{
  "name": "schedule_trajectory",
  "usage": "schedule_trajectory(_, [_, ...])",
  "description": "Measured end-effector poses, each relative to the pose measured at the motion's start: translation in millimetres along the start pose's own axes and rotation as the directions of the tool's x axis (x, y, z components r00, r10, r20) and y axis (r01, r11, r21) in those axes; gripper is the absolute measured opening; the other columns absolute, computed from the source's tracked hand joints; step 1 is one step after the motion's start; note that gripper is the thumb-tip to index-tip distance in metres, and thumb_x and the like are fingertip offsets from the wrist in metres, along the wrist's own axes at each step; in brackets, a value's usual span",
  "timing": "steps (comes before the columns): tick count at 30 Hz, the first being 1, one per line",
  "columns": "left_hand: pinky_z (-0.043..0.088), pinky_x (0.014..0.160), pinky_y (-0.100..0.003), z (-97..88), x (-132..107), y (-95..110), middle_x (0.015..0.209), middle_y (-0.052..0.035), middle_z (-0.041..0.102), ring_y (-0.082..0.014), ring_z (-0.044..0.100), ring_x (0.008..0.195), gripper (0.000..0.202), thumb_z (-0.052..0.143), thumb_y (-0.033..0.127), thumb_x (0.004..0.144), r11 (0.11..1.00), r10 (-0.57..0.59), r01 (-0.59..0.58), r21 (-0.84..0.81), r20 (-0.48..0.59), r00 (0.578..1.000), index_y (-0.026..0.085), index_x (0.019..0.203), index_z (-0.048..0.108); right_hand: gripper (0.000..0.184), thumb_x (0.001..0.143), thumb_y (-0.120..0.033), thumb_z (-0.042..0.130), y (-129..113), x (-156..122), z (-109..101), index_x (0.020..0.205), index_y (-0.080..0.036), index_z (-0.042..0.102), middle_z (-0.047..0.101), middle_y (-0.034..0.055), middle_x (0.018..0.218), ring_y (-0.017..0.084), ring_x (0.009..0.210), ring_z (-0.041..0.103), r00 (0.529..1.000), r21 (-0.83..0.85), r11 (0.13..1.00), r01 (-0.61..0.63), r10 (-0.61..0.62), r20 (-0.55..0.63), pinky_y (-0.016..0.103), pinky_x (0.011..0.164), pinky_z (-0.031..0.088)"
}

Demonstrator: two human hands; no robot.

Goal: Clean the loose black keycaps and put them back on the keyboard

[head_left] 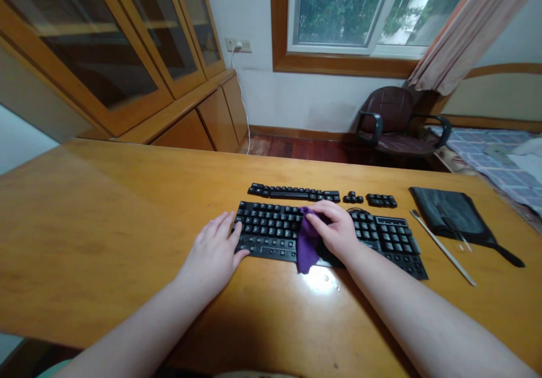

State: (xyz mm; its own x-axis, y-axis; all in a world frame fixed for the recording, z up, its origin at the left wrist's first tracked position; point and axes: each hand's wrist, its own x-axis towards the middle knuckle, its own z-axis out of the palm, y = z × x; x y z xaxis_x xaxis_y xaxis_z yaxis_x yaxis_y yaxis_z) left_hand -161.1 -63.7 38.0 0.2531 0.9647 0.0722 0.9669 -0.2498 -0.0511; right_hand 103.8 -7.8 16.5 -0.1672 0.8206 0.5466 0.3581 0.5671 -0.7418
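Observation:
A black keyboard (266, 223) lies on the wooden table, its lower rows stripped of keycaps. My left hand (215, 245) rests at the keyboard's left end, fingers spread, with fingertips and thumb touching its edge. Pinched in my right hand (336, 228) is a purple cloth (307, 247), pressed on the keyboard right of its middle and hanging over the front edge. My right hand hides part of the keys beneath it. Behind the keyboard, removed keycaps (292, 193) stand in a row, with smaller groups of arrow keycaps (353, 197) and number keycaps (381, 200) farther right.
A thin brush-like stick (444, 248) lies right of the keyboard. Beyond it is a black pouch (451, 211) with a strap and a small thin tool on top. The table (105, 214) extends left toward a glass-door cabinet (139, 39). An office chair (389, 121) stands past the far edge.

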Motion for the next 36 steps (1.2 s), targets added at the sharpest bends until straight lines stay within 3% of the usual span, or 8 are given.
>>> schedule_trajectory(5, [0.032,0.106,-0.048,3.1,-0.4,0.1,0.133,-0.0205,0.05,-0.036,0.037,0.129,0.051,0.06,0.038,0.075,1.0,0.023,-0.024,0.006,0.058,0.998,0.009,0.117,0.061,0.009,0.08,-0.022,0.061,-1.3,-0.2,-0.6,0.086,-0.023,0.068,0.068,0.0035,0.08,0.017,0.075,0.063,1.0,0.005,1.0,0.003,-0.003,0.01,0.032,0.071,0.051])
schedule_trajectory(9, [0.033,0.105,-0.048,-6.0,9.1,-12.4,0.126,-0.0155,0.057,-0.0351,0.041,0.126,0.044,0.055,0.043,0.078,0.997,0.055,-0.052,-0.064,0.052,0.997,0.014,0.109,0.067,0.009,0.08,-0.02,0.061,-2.9,0.6,-0.5,0.086,-0.022,0.067,0.068,0.0035,0.08,0.016,0.074,0.062,1.0,0.01,1.0,0.003,-0.003,0.018,0.031,0.071,0.05])
schedule_trajectory(12, [0.042,0.095,-0.042,-17.0,32.6,-33.1,0.109,-0.0088,0.068,-0.0281,0.059,0.105,0.04,0.043,0.047,0.084,0.972,0.118,-0.09,-0.216,0.122,0.986,0.021,0.093,0.072,0.009,0.08,-0.021,0.061,-3.0,0.9,0.0,0.086,-0.022,0.068,0.068,0.0034,0.08,0.016,0.074,0.062,1.0,0.007,1.0,0.005,-0.005,0.017,0.031,0.07,0.05])
schedule_trajectory(14, [0.047,0.086,-0.036,-19.3,56.9,-48.7,0.098,-0.0067,0.071,-0.0249,0.063,0.092,0.04,0.041,0.047,0.084,0.949,0.042,-0.001,-0.316,0.123,0.992,0.022,0.09,0.072,0.009,0.08,-0.021,0.061,-2.6,1.0,0.3,0.085,-0.022,0.068,0.068,0.0035,0.08,0.016,0.074,0.063,1.0,0.003,1.0,0.006,-0.006,0.017,0.031,0.07,0.051])
schedule_trajectory(17, [0.047,0.082,-0.034,-8.2,100.1,-67.2,0.097,-0.007,0.072,-0.0253,0.064,0.091,0.036,0.047,0.048,0.08,0.883,-0.1,0.136,-0.449,0.103,0.99,0.021,0.088,0.071,0.01,0.081,-0.022,0.06,-2.1,0.8,0.5,0.086,-0.022,0.068,0.068,0.0036,0.08,0.016,0.074,0.063,1.0,0.0,1.0,0.009,-0.009,0.019,0.031,0.07,0.051])
schedule_trajectory(23, [0.049,0.073,-0.03,33.2,163.4,-72.7,0.085,-0.0082,0.073,-0.0218,0.065,0.077,0.038,0.058,0.048,0.071,0.71,-0.141,0.229,-0.666,0.183,0.973,0.016,0.088,0.071,0.009,0.08,-0.022,0.061,-0.9,-0.7,1.0,0.085,-0.023,0.068,0.069,0.004,0.08,0.017,0.075,0.063,1.0,0.004,1.0,0.0,0.0,0.011,0.032,0.071,0.051])
schedule_trajectory(27, [0.048,0.07,-0.028,40.3,175.2,-67.6,0.078,-0.0054,0.073,-0.0207,0.064,0.072,0.033,0.061,0.046,0.068,0.755,-0.087,0.217,-0.619,0.234,0.968,0.018,0.08,0.072,0.009,0.08,-0.021,0.061,-1.4,-0.6,1.6,0.086,-0.022,0.068,0.069,0.0045,0.081,0.017,0.076,0.064,1.0,0.022,1.0,0.0,0.0,0.007,0.032,0.072,0.051])
schedule_trajectory(36, [0.047,0.075,-0.029,42.4,184.1,-68.7,0.083,-0.0058,0.073,-0.0219,0.065,0.08,0.024,0.063,0.04,0.067,0.787,-0.079,0.193,-0.586,0.214,0.974,0.019,0.076,0.072,0.009,0.081,-0.021,0.061,-4.0,1.0,0.7,0.086,-0.022,0.068,0.069,0.0044,0.081,0.017,0.076,0.063,1.0,0.032,0.999,0.007,-0.007,0.013,0.032,0.071,0.052])
